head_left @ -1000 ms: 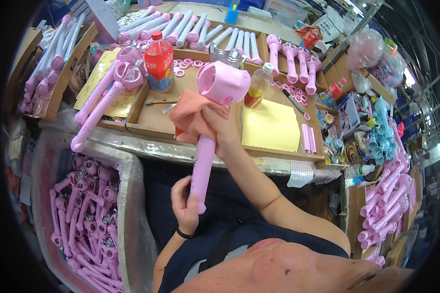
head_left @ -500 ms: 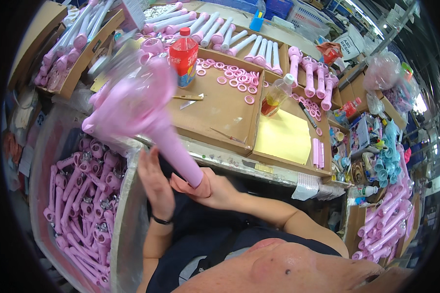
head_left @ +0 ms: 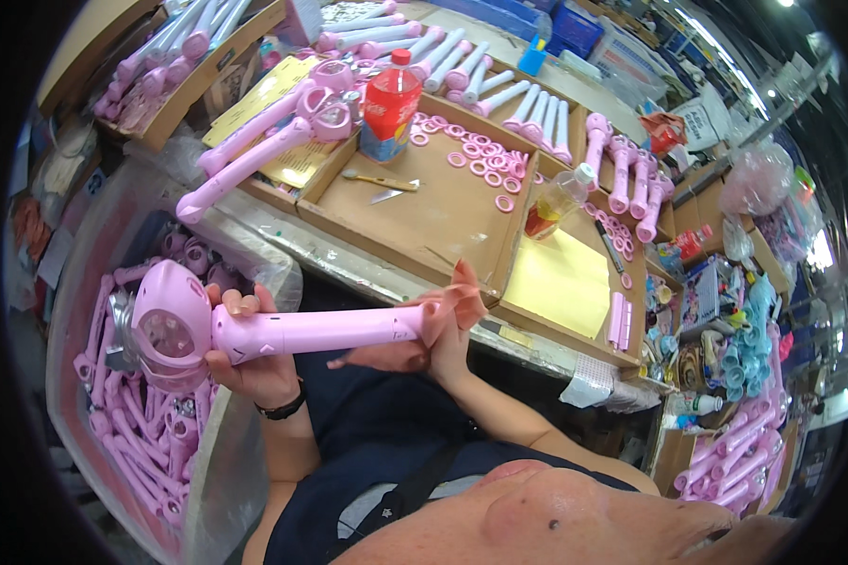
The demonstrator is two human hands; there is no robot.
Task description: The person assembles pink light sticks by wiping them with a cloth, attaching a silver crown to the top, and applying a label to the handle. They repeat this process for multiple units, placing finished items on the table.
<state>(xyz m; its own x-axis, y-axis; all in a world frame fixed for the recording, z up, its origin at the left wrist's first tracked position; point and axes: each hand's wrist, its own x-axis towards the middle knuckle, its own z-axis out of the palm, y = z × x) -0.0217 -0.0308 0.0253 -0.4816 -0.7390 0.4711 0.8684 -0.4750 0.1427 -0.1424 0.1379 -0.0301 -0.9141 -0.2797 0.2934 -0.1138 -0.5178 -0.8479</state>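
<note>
A pink plastic toy wand [head_left: 320, 333] lies level across the front of my body, its round, windowed head to the left. My left hand [head_left: 254, 379] is closed around the neck just below that head. At the handle's far end, my right hand [head_left: 450, 352] grips a salmon-coloured cloth [head_left: 459, 303] wrapped about the tip. The cloth partly hides the right fingers. Under the wand's head stands a large grey bin [head_left: 245, 438] filled with similar pink wands [head_left: 155, 443].
Two pink wands [head_left: 254, 141] rest on the bench's left side. A cardboard tray [head_left: 386, 231] holds pink rings [head_left: 481, 155], a small brush [head_left: 379, 179] and a red-capped bottle [head_left: 389, 108]. Farther right are a yellow sheet [head_left: 556, 282], another bottle [head_left: 556, 202] and more wands [head_left: 735, 447].
The wand has swung down from a raised, blurred position to level. My left hand, open before, has taken hold of its neck. My right hand with the cloth has moved right and up.
</note>
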